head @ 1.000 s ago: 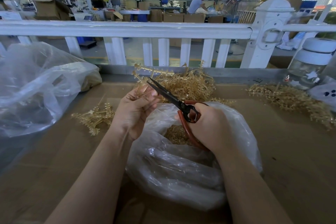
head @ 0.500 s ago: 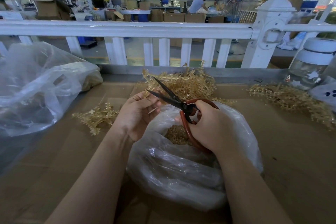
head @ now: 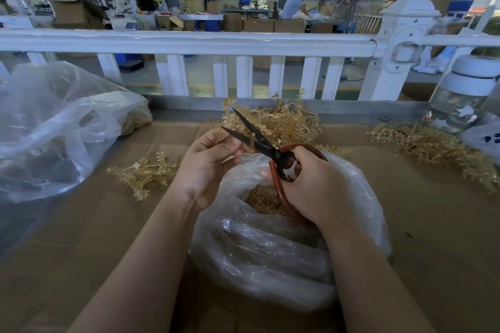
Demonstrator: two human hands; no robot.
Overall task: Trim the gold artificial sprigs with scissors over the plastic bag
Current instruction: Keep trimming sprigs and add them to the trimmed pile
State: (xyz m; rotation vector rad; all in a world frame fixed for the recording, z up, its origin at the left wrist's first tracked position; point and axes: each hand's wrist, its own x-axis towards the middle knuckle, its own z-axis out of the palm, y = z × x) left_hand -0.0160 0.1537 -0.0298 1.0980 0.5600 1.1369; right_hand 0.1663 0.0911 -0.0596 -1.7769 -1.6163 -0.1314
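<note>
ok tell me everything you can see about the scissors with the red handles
The red-handled scissors have two dark, narrow, pointed blades that look like metal, joined at a pivot, and large looping red handles. The blades stand open in a V, tips pointing up and away to the left. The right hand grips the handles, fingers curled through and round the loops. A thin gold sprig piece stands between the blades, held by the left hand. The scissors are held above the open mouth of the clear plastic bag.

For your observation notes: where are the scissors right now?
In the head view, centre: the scissors are gripped by the right hand, above the plastic bag, blades open beside the left hand.
</note>
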